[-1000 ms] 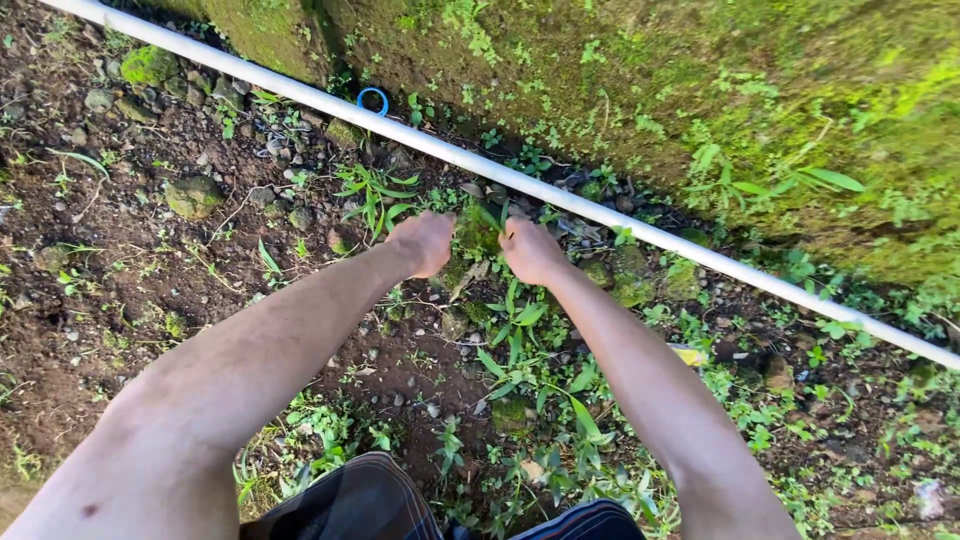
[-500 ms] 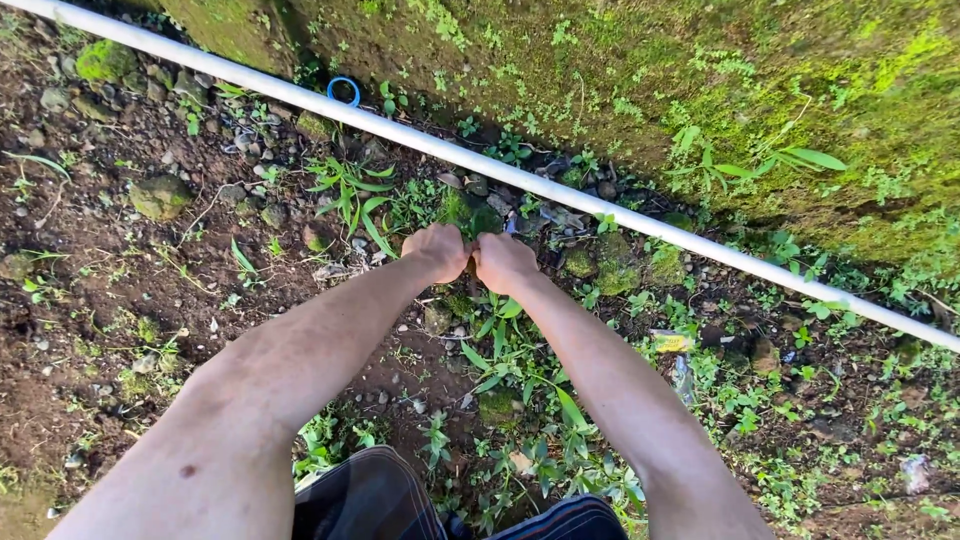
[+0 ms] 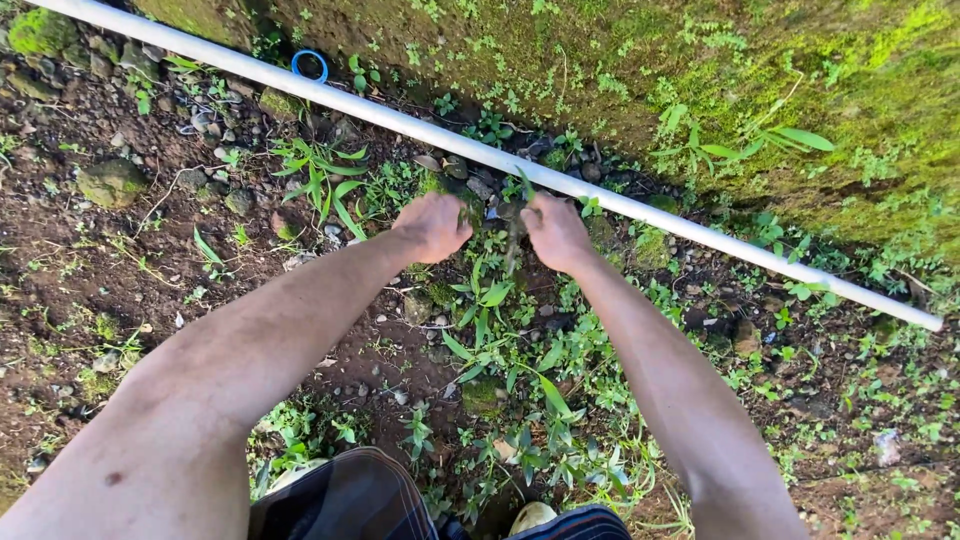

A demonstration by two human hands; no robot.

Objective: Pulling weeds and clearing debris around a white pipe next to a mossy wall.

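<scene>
Both my arms reach down over weedy soil. My left hand [image 3: 432,225] is closed in a fist around a clump of green weeds [image 3: 462,192] just short of the white pipe. My right hand [image 3: 556,232] is closed on a thin weed stem [image 3: 514,232] that hangs down between the two hands. More leafy weeds [image 3: 500,330] grow right below my hands. The fingertips of both hands are turned away from the camera.
A long white pipe [image 3: 700,232] runs diagonally across the ground from top left to right. Behind it rises a mossy green bank [image 3: 760,90]. A blue ring [image 3: 309,66] lies by the pipe. Mossy stones [image 3: 112,182] dot the dark soil [image 3: 80,280] at left.
My hands have moved a little apart, and the right one now holds a dangling stem. The view has shifted slightly along the pipe.
</scene>
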